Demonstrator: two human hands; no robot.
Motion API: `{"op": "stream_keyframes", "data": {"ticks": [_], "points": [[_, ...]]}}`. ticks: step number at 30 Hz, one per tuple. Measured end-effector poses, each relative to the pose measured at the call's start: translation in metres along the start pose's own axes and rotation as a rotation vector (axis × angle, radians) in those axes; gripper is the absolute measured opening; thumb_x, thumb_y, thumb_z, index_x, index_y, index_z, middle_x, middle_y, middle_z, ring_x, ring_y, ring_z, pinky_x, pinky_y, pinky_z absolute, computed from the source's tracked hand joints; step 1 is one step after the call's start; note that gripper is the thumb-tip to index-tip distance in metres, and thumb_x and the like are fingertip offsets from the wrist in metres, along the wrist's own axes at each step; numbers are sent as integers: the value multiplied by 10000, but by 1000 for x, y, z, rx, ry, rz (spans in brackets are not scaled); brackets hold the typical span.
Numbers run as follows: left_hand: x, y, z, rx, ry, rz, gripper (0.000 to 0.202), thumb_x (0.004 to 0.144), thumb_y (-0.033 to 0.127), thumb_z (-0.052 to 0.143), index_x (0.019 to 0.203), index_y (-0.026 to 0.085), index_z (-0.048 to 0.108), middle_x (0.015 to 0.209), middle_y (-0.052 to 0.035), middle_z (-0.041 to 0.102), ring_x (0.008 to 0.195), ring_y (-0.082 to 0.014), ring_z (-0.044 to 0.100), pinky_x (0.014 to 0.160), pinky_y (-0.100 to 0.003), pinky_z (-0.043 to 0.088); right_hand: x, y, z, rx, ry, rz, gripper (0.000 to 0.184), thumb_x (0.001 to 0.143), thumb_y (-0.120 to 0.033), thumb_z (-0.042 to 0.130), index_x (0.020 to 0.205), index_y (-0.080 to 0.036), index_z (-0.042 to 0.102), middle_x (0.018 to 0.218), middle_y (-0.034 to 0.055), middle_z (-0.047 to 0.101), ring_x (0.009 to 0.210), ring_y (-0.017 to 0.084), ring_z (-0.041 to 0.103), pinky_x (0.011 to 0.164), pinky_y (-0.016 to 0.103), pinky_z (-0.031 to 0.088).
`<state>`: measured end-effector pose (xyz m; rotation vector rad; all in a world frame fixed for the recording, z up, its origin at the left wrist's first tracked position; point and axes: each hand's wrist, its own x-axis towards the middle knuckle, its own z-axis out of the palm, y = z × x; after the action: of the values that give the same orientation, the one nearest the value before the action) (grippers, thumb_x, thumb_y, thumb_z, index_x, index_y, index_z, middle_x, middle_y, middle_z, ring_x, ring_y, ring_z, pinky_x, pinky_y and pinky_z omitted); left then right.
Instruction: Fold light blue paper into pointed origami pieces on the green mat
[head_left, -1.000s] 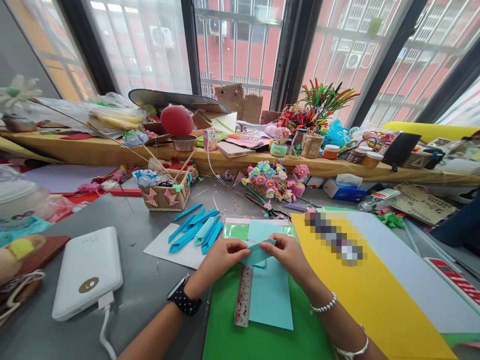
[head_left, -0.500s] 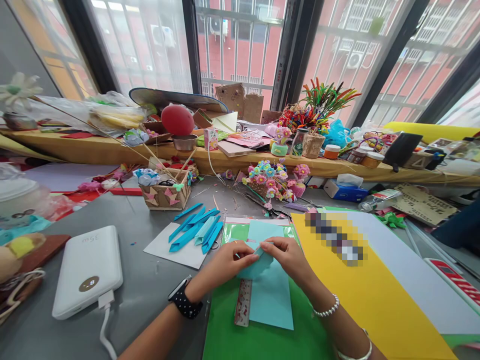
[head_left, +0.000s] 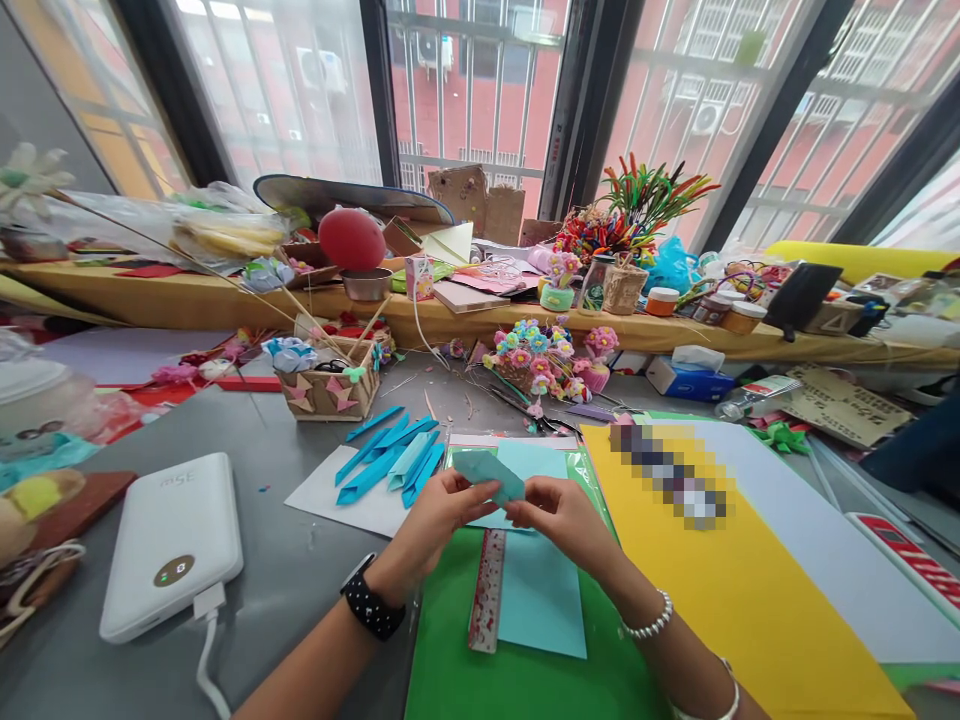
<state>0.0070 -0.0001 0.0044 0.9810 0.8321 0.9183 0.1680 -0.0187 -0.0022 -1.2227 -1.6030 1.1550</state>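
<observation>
A light-blue piece of folded paper [head_left: 491, 474] is held up between both hands over the green sheet [head_left: 450, 620]. My left hand [head_left: 442, 515] pinches its left side, thumb in front. On its right lower corner, the fingers of my right hand [head_left: 562, 520] are closed. Below lie more light-blue paper sheets [head_left: 541, 600], with a patterned ruler [head_left: 489, 590] along their left edge. Several folded blue paper strips [head_left: 390, 455] rest on a white paper [head_left: 322, 490] left of my hands.
A white power bank [head_left: 180, 540] with a cable lies at left. Yellow paper [head_left: 712, 590] covers the right side. Behind stand a cardboard box [head_left: 330, 392] of craft pieces and a bunch of small flowers [head_left: 536, 355]. Pliers [head_left: 551, 425] lie near the green sheet's far edge.
The paper in my hands has been lifted and tipped, so a broad folded face now shows above my fingers. More of the ruler is uncovered. Both hands still grip the paper.
</observation>
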Motion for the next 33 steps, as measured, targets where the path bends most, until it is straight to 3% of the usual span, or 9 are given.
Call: {"op": "stream_keyframes", "data": {"ticks": [3,8,12,18,24,33], "points": [[0,1,1,-5,3,-15,307,590,262,694,867,142,637,866,-64,672,854,-208,587,769,-324,471,1,1,-3,107,41,31,247,707,-382,562,657,-141,586,585,20,616,572,139,587,554,245,460],[2,8,-5,80,92,33,289,571,290,703,801,128,635,784,-40,667,737,-171,601,721,-303,499,2,0,-9,79,62,21,288,735,-399,525,642,-136,595,548,19,604,521,120,562,514,227,444],[2,13,-8,211,33,17,292,541,285,724,766,123,634,683,-14,647,656,-150,602,675,-274,510,2,-1,-10,56,86,4,270,737,-384,526,647,-138,592,543,12,591,522,118,556,503,218,439],[5,11,-10,223,11,35,259,602,330,674,743,113,654,719,-18,642,668,-151,609,659,-260,525,2,0,-13,14,68,11,253,734,-359,536,628,-136,591,516,5,577,494,109,545,488,211,436],[6,6,-10,255,-9,3,264,605,327,673,775,125,667,725,-30,672,667,-185,647,578,-238,525,3,2,-8,206,82,27,229,703,-343,577,803,-141,617,644,14,612,507,119,587,490,233,471],[3,10,-8,113,-64,-72,446,577,344,701,971,150,626,819,-56,687,739,-214,652,730,-301,501,2,1,-12,352,81,46,208,683,-293,606,846,-180,669,613,6,637,540,127,610,521,239,491]]}}
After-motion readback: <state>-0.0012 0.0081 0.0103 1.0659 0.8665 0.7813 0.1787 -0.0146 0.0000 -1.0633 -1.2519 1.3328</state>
